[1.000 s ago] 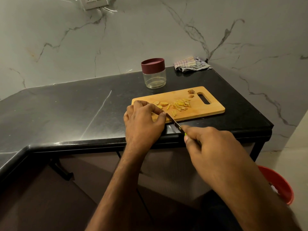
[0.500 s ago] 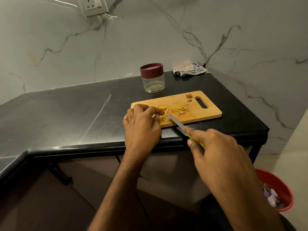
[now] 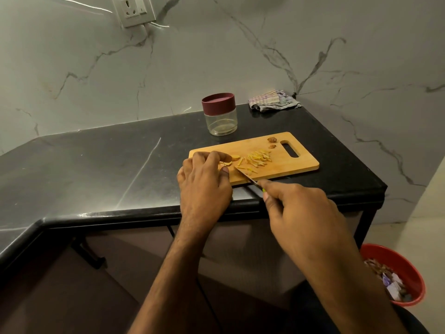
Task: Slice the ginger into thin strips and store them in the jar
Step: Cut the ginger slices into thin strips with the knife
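A wooden cutting board (image 3: pixel 284 166) lies on the black counter near its front edge. Yellow ginger strips (image 3: pixel 258 159) are heaped at the board's middle, and a few ginger slices (image 3: pixel 233 158) lie by my fingertips. My left hand (image 3: pixel 204 182) rests on the board's left end with curled fingers pinching a ginger slice. My right hand (image 3: pixel 298 208) grips a small knife (image 3: pixel 248 177) with a green handle, blade tip down among the strips. A clear glass jar (image 3: pixel 220 115) with a maroon lid stands closed behind the board.
Two brown ginger peel bits (image 3: pixel 272 142) lie near the board's handle slot. A crumpled striped cloth (image 3: pixel 272 101) sits in the back corner. A red bin (image 3: pixel 397 276) with scraps stands on the floor at right. A wall socket (image 3: pixel 134 10) is above.
The knife blade has moved forward onto the board, from the front edge in among the cut strips. My left hand's fingers shifted slightly on the ginger slices. The camera tilted up a little.
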